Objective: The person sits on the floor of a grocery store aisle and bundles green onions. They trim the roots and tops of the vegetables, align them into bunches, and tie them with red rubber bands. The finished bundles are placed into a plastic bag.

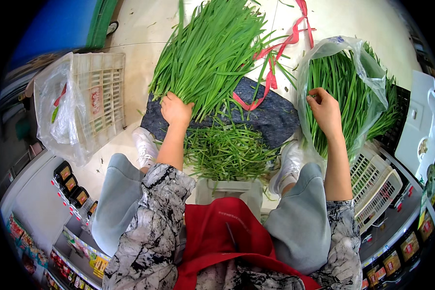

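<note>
A large pile of green garlic chives (214, 54) lies on a dark cloth (275, 123) on the floor before me. My left hand (175, 110) grips stalks at the pile's lower left end, its fingertips partly hidden. On the right, a clear plastic bag (373, 78) stands open, with upright chives (339, 72) inside. My right hand (324, 108) is over the bag's left side, thumb and fingers curled together near the rim; whether they pinch anything is unclear. Between my feet lies a heap of loose trimmed leaves (232, 152).
Red ribbon (290, 38) trails across the floor and cloth. At left stands a plastic crate (107, 90) draped with a clear bag (54, 134). Another crate (375, 181) is at right. Beneath me is a pale plastic stool or box (228, 188). Shelves with packaged goods (70, 181) flank me.
</note>
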The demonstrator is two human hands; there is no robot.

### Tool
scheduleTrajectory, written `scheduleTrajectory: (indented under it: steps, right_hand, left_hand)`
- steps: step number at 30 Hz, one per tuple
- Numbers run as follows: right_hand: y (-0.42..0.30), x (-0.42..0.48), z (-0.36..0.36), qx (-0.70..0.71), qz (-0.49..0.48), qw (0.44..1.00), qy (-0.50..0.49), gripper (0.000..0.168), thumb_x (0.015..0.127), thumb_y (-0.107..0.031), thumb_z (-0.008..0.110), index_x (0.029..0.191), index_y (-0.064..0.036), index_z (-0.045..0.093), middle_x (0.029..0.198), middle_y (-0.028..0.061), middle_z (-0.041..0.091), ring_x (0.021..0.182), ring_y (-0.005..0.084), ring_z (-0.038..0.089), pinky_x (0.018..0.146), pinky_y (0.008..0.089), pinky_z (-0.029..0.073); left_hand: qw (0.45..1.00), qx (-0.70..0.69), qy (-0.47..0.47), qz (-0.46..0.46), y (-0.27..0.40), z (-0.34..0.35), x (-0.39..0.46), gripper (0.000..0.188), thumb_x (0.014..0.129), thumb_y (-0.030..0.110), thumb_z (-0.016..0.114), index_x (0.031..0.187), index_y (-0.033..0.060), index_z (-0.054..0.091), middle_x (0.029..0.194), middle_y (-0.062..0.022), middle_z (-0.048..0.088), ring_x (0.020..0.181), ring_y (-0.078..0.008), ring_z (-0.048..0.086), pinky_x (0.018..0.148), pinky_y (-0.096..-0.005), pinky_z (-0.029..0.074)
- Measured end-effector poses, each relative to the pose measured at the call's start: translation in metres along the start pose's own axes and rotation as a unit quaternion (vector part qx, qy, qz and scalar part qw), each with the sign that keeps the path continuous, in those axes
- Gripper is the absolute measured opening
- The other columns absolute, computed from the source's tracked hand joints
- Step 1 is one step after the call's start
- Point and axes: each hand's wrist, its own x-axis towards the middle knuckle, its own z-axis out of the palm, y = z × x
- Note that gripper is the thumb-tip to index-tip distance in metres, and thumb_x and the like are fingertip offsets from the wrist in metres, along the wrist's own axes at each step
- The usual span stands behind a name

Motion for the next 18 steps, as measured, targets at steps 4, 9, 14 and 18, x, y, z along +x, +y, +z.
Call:
scheduleTrajectory:
  steps: [4,9,14,18]
  right_hand:
    - [0.002,-0.004,-0.002,-0.012,0.003,1.000,-0.008,0.022,0.076,-0.020,0.061,0.092,-0.003,0.060,0.072,0.0138,0.061,0.069,0.0281,0.060,0.064,0.0345,0.046]
    - [-0.004,-0.014,-0.016,-0.025,-0.021,0.999,-0.040,0.024,0.077,-0.020,0.060,0.093,-0.002,0.059,0.075,0.0147,0.062,0.071,0.0292,0.060,0.066,0.0355,0.046]
    - [-0.039,-0.046,-0.047,-0.037,-0.092,0.992,-0.071,0.027,0.076,-0.020,0.060,0.095,-0.001,0.058,0.077,0.0160,0.062,0.073,0.0301,0.060,0.068,0.0365,0.046]
    - [-0.075,-0.077,-0.076,-0.024,-0.155,0.981,-0.118,0.030,0.076,-0.021,0.061,0.097,-0.001,0.059,0.081,0.0174,0.063,0.076,0.0313,0.061,0.071,0.0364,0.047]
  left_hand:
    - [0.999,0.026,-0.019,0.007,-0.005,-0.010,0.013,0.068,0.057,0.037,0.078,0.101,-0.0016,0.045,0.102,-0.0178,0.052,0.099,-0.0329,0.050,0.083,-0.0404,0.043]
    - [0.994,-0.019,-0.106,-0.014,-0.008,-0.042,0.026,0.062,0.061,0.035,0.076,0.099,-0.0036,0.047,0.091,-0.0195,0.061,0.088,-0.0327,0.059,0.073,-0.0423,0.048]
    - [0.930,-0.226,-0.289,0.002,-0.015,-0.092,0.034,0.028,0.067,0.019,0.071,0.077,-0.0042,0.060,0.060,-0.0125,0.060,0.048,-0.0217,0.058,0.053,-0.0344,0.049]
    - [0.729,-0.494,-0.447,-0.156,-0.020,-0.139,0.019,0.019,0.080,0.018,0.065,0.078,0.0030,0.054,0.063,-0.0037,0.054,0.049,-0.0116,0.050,0.045,-0.0232,0.047]
